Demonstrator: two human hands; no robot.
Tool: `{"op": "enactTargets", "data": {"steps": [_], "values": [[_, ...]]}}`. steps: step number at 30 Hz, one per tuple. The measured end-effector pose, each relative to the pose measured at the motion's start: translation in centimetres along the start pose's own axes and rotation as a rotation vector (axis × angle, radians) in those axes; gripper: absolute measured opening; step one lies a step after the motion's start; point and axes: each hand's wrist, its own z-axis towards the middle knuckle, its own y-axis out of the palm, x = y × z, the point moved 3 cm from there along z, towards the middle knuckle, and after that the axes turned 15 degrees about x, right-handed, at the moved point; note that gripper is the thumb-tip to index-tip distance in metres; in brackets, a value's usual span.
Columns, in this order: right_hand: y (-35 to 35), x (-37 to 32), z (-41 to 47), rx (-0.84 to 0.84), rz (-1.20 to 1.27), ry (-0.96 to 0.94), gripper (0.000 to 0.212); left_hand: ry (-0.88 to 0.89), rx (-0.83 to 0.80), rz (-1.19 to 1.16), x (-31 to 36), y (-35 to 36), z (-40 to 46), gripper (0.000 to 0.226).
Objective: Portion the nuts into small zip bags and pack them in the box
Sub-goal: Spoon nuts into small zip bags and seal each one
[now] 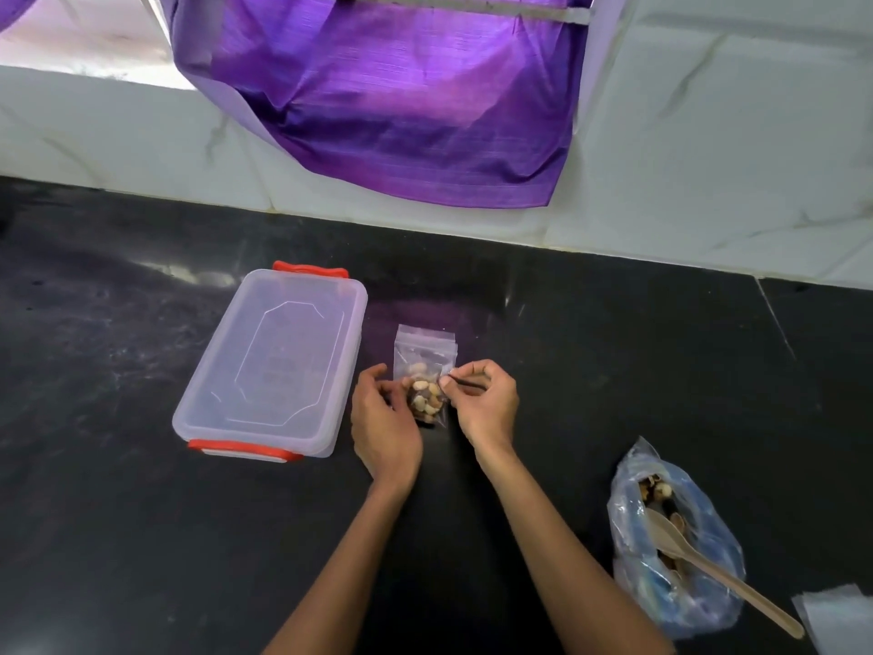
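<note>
- Head view, near right edge of the black counter (141, 536): blue plastic bag (680, 550) holding nuts, wooden spoon (708, 569) resting in its mouth.
- Counter centre: left hand (385, 418) cups a small zip bag (425, 394) filled with nuts; right hand (486, 399) pinches its right edge.
- Just behind it: stacked empty zip bags (425, 342).
- Left of them: lidded clear box (274, 366), red clips.
- Far wall: purple cloth (401, 96).

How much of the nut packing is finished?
Done: nuts sit inside one small zip bag. In hand: the left hand and right hand hold it. Left: the box is lidded, and the big bag holds more nuts.
</note>
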Motion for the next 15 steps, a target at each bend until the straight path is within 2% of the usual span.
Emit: {"op": "enactTargets", "data": {"steps": [6, 11, 15], "values": [[-0.8, -0.5, -0.2, -0.051, -0.029, -0.027, 0.007, 0.064, 0.013, 0.058, 0.1, -0.4, -0.5, 0.025], [-2.9, -1.5, -1.4, -0.017, -0.019, -0.069, 0.006, 0.096, 0.022, 0.127, 1.2, -1.8, -2.3, 0.049], [-6.0, -2.5, -2.6, 0.014, 0.034, -0.104, 0.006, 0.138, 0.009, 0.137, 2.4, -3.3, -5.4, 0.055]]}}
